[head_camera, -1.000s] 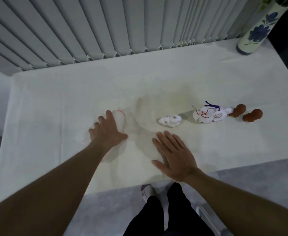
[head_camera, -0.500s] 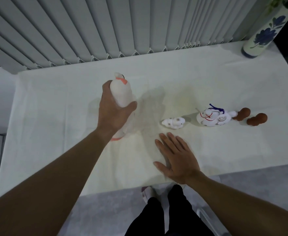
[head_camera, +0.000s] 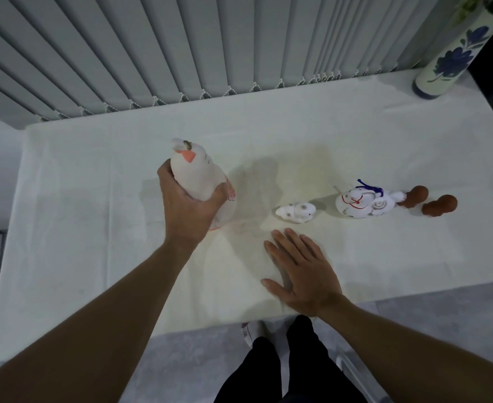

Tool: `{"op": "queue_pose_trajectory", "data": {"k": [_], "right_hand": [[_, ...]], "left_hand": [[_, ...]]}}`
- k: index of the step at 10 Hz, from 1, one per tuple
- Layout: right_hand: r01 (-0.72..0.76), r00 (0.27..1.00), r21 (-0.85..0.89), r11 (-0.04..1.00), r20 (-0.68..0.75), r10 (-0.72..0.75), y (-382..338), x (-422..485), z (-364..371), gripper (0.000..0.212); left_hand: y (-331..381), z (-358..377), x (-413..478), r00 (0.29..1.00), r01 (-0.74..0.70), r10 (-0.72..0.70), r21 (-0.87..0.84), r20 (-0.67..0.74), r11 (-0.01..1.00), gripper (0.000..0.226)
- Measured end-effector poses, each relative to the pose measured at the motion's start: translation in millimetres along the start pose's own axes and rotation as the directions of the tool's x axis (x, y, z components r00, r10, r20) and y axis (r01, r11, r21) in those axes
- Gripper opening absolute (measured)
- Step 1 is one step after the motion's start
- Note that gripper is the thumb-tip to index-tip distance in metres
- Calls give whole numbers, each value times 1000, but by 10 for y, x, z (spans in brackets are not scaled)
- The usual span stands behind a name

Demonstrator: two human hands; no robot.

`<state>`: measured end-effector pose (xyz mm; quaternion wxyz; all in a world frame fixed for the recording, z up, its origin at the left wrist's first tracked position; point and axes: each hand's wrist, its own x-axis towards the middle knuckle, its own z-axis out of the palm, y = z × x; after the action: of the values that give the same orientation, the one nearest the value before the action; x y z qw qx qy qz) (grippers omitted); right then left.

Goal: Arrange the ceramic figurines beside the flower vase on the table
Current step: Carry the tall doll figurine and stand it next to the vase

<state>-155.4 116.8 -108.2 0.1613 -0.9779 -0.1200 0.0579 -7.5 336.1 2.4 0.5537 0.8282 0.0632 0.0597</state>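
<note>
Gripping a smooth, rounded white figurine (head_camera: 198,177), the left hand (head_camera: 185,209) wraps its body.

Head camera looks steeply down (wide-angle) over the table (head_camera: 268,135).

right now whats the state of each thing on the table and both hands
left hand: grip closed around the tall white figurine
tall white figurine: held, tilted
right hand: open, flat on the tablecloth
small white figurine: on the table, untouched
white figurine with blue cord: on the table, untouched
two brown figurines: on the table, apart
flower vase: upright, far right corner
</note>
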Motion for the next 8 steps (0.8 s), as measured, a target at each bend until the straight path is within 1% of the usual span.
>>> {"op": "queue_pose_trajectory", "data": {"k": [1, 2, 4, 6, 7, 8], "right_hand": [[2, 1000, -1, 1000, -15, -2, 2, 1, 9, 74], [7, 999, -1, 1000, -32, -7, 3, 3, 16, 74], [9, 999, -2, 1000, -39, -9, 7, 1, 23, 74], [7, 999, -1, 1000, -34, -7, 11, 4, 32, 74], [9, 999, 1, 1000, -39, -9, 9, 3, 30, 74], [10, 999, 5, 1000, -44, -9, 8, 3, 34, 74]], "left_hand": [[-55, 43, -105, 1000, 30, -29, 28, -7, 999, 102], [-33, 119, -176, 997, 78, -76, 65, -26, 995, 109], [-40, 117, -125, 997, 57, -54, 74, -51, 996, 94], [-157, -89, -94, 992, 88, -88, -2, -92, 996, 71], [-178, -105, -144, 987, 143, -145, -34, -64, 989, 81], [-179, -56, -191, 983, 168, -169, -16, -68, 986, 87]]}}
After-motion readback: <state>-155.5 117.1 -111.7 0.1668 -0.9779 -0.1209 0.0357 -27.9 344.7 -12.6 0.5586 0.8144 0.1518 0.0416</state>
